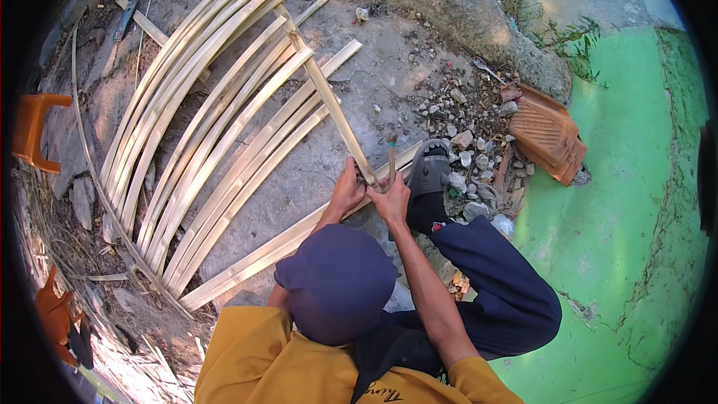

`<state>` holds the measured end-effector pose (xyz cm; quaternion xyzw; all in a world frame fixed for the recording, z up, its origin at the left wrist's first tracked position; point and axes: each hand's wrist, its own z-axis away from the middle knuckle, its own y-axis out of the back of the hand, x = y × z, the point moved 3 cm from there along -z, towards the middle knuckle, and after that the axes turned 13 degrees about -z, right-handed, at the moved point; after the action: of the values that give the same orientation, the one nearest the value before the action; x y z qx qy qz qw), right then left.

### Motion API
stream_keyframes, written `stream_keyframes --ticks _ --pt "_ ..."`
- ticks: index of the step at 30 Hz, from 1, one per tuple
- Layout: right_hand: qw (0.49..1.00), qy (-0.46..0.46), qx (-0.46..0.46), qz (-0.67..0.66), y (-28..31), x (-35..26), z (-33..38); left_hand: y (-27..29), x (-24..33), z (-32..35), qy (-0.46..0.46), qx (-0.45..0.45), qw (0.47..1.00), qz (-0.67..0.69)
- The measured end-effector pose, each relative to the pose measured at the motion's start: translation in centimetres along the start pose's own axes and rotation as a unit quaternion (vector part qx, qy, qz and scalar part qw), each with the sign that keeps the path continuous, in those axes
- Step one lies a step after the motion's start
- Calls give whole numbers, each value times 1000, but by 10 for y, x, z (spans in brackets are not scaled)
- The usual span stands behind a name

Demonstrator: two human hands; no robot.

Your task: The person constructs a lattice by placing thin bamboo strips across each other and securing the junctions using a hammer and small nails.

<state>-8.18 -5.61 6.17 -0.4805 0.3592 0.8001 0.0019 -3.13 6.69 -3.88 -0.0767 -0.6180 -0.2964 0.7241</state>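
A long bamboo strip point(329, 97) slants up and away from my hands, crossing over other strips at its far end. My left hand point(348, 188) is closed around its near end. Close beside it, my right hand point(390, 198) is closed on a slim tool point(392, 155) with a brownish upper end and a teal-grey shaft. The tool's lower part is mostly hidden by the hand, so its kind does not show. Both hands meet at the strip's near end, above two pale strips point(277, 251) lying on the ground.
Many split bamboo strips point(202, 45) fan out at left. A thin curved strip point(101, 187) runs along their ends. Orange plastic pieces point(34, 131) stand far left. Stones point(479, 161) and a broken orange basket point(546, 135) lie right, beside green-painted ground point(621, 179). My shoe point(428, 172) is near my right hand.
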Motion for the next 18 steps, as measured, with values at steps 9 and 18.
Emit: stream_keyframes --ticks 9,18 --pt "998 -41 -38 -4 2 11 -9 1 -7 1 -5 13 1000 -13" --pt "997 -51 -52 -12 4 11 -8 4 4 3 0 -5 1000 -29"
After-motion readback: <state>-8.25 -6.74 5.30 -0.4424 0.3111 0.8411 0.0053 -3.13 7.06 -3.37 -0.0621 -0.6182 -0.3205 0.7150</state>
